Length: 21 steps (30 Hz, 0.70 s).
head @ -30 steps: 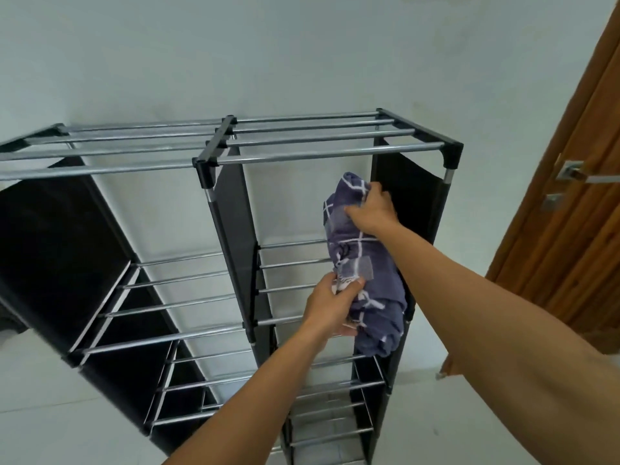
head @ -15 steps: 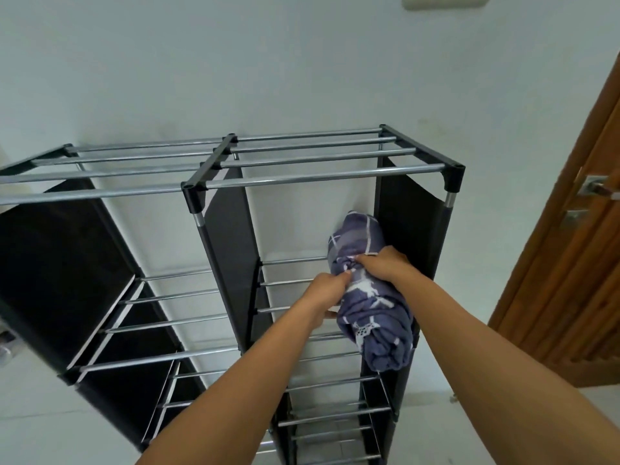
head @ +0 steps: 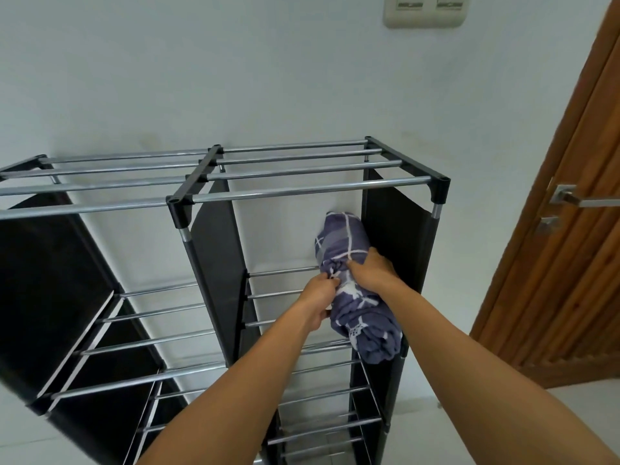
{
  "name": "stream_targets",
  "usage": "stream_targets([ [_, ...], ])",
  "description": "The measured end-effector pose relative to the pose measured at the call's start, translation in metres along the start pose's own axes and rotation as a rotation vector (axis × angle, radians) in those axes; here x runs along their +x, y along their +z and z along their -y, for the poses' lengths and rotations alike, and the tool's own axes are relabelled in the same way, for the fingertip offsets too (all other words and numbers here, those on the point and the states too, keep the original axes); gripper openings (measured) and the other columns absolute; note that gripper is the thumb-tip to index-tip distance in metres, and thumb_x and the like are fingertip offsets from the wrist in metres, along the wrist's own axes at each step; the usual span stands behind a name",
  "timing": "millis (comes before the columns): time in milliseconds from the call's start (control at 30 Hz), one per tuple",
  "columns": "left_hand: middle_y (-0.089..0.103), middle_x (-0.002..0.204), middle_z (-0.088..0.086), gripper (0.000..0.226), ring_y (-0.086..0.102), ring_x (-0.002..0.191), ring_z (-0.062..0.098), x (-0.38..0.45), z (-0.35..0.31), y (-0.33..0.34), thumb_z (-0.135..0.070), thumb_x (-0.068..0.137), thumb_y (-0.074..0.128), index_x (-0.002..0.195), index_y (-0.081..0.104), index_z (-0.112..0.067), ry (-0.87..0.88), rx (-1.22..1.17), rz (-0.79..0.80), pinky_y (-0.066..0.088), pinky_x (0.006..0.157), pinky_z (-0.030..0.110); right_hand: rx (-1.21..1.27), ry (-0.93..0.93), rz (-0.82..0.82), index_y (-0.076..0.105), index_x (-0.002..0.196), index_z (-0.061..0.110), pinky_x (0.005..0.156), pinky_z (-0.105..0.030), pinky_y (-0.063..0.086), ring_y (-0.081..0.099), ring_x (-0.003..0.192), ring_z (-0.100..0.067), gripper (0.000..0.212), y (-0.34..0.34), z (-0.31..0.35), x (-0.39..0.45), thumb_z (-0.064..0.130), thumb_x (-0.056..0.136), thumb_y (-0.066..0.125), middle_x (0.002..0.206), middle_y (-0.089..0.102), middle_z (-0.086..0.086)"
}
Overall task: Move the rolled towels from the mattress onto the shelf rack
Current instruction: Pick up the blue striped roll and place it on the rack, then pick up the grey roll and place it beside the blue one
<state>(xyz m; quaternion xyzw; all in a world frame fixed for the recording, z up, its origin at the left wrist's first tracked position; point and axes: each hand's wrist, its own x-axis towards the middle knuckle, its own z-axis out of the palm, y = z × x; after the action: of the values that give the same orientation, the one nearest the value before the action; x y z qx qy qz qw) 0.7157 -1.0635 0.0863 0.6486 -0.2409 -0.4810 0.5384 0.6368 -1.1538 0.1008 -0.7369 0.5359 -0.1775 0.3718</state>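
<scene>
A rolled purple towel with white lines (head: 364,317) lies on the second tier of the black shelf rack (head: 315,193), in the right column, against the black fabric side panel. Its far end points toward the wall and its near end hangs past the front bar. My left hand (head: 317,302) pinches the towel's left side near the middle. From above, my right hand (head: 372,273) presses down and grips the same middle part. The mattress and any other towels are out of view.
The rack has metal bars and black fabric panels, two columns wide, with bare tiers to the left (head: 141,337) and below. A wooden door (head: 570,263) with a metal handle (head: 577,199) stands at the right. A light switch (head: 424,10) is on the white wall.
The towel went from being held upright in front of the rack to lying on the second tier. Both hands moved to its middle. The camera tilted up and nearer.
</scene>
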Motion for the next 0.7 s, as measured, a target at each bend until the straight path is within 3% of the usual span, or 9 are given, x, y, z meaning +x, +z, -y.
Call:
stream_targets([
  [133,0.065,0.11,0.007,0.031,0.06,0.083,0.018,-0.003,0.0,-0.001,-0.012,0.098,0.041,0.126,0.054,-0.017,0.011,0.011,-0.002,0.05,0.088,0.04,-0.029,-0.01,0.017,0.022,0.151,0.006,0.112,-0.043,0.037,0.039,0.137,-0.037,0.069,-0.006,-0.005,-0.006,0.038,0.096,0.049,0.153,0.034,-0.019],
  [233,0.068,0.109,0.009,0.027,0.063,0.086,0.022,-0.006,0.004,0.001,-0.021,0.094,0.047,0.117,0.059,-0.016,0.063,0.066,-0.06,0.052,0.087,0.037,-0.089,-0.103,-0.001,0.028,0.147,0.002,0.111,-0.043,0.037,0.04,0.135,-0.038,0.06,-0.01,-0.009,-0.025,0.03,0.097,0.045,0.15,0.035,-0.022],
  [333,0.068,0.096,0.011,0.028,0.061,0.085,0.028,-0.015,0.011,0.005,-0.035,0.089,0.052,0.099,0.063,-0.012,0.192,0.262,-0.204,0.05,0.08,0.034,-0.168,-0.247,-0.054,0.032,0.144,0.0,0.109,-0.045,0.038,0.043,0.131,-0.039,0.052,-0.008,-0.018,-0.053,0.021,0.097,0.042,0.145,0.037,-0.023],
  [467,0.067,0.113,0.014,0.031,0.061,0.104,0.032,-0.04,0.023,0.01,-0.029,0.092,0.054,0.114,0.062,-0.008,0.387,0.553,-0.322,0.045,0.084,0.034,-0.194,-0.355,-0.077,0.038,0.14,0.003,0.103,-0.044,0.043,0.048,0.126,-0.036,0.045,-0.01,-0.033,-0.1,0.018,0.098,0.042,0.144,0.038,-0.018],
  [600,0.058,0.116,0.013,0.028,0.054,0.108,0.027,-0.077,0.037,0.02,-0.026,0.092,0.056,0.114,0.06,-0.007,0.637,0.774,-0.326,0.031,0.076,0.019,-0.195,-0.351,-0.059,0.052,0.121,0.009,0.093,-0.045,0.048,0.056,0.112,-0.035,0.03,-0.02,-0.072,-0.153,0.022,0.096,0.042,0.129,0.05,-0.014],
  [700,0.057,0.112,0.012,0.025,0.056,0.103,0.024,-0.112,0.049,0.043,-0.02,0.09,0.058,0.111,0.06,-0.006,0.834,0.832,-0.214,0.039,0.084,0.025,-0.181,-0.214,-0.095,0.053,0.126,0.014,0.097,-0.043,0.047,0.056,0.117,-0.031,0.031,-0.033,-0.113,-0.198,0.024,0.098,0.042,0.128,0.056,-0.011],
])
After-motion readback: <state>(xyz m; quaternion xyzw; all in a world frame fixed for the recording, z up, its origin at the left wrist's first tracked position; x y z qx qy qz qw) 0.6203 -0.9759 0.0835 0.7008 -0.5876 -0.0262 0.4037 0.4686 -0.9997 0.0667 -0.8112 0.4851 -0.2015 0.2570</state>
